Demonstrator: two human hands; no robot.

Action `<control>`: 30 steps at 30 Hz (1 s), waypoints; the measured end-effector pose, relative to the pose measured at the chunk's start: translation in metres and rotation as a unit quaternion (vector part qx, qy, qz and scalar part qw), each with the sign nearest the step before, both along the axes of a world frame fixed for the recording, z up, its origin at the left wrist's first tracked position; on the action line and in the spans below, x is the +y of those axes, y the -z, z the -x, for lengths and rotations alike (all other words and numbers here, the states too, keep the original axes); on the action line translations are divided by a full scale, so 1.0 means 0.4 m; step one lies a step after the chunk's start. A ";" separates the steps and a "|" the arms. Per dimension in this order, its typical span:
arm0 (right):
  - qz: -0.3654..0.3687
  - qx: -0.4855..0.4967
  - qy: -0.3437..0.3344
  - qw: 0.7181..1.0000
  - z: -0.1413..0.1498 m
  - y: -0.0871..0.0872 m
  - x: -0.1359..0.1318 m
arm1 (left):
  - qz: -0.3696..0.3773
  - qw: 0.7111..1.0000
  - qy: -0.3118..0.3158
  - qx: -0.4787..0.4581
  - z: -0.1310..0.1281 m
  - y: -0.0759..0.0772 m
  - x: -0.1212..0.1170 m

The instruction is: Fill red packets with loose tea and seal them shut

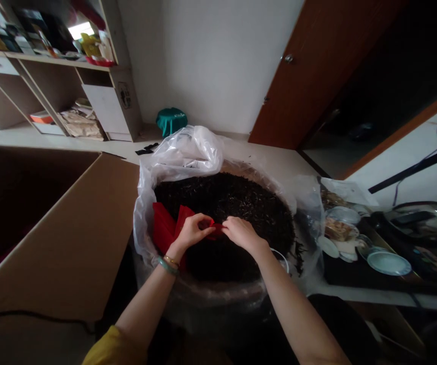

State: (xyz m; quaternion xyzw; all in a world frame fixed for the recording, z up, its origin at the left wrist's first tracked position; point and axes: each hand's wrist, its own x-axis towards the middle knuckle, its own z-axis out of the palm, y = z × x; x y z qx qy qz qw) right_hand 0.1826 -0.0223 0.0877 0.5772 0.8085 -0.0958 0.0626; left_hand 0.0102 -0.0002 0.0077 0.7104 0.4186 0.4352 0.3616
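Both of my hands are over a wide tub lined with a clear plastic bag (pixel 144 203), which is filled with dark, loose, dried leaf-like bits (pixel 237 197). Between my fingertips is a small red cloth piece (pixel 218 229); whether it is a pouch I cannot tell. My left hand (pixel 193 232) pinches its left end, thumb and forefinger curved round. On the other end, my right hand (pixel 242 234) is closed with its fingers bent. More flat red cloth pieces (pixel 164 226) lie on the dark bits at the tub's left side, partly behind my left hand and wrist.
An open cardboard box (pixel 85 228) stands close on the left. To the right, a low dark table holds a pale round lid (pixel 389 262) and several containers. Behind the tub are a teal covered stool or bin (pixel 172 120) and a brown door (pixel 310 66).
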 end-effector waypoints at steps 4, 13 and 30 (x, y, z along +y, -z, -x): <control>0.016 0.001 -0.004 1.000 0.003 0.004 0.010 | 0.002 1.000 -0.002 0.000 0.001 0.003 0.002; -0.102 0.336 0.050 0.935 -0.020 0.052 0.014 | 0.109 0.981 -0.023 -0.158 0.004 0.017 0.017; -0.115 0.619 0.223 0.744 0.034 0.151 -0.002 | 0.166 0.960 -0.040 -0.220 0.004 -0.007 0.018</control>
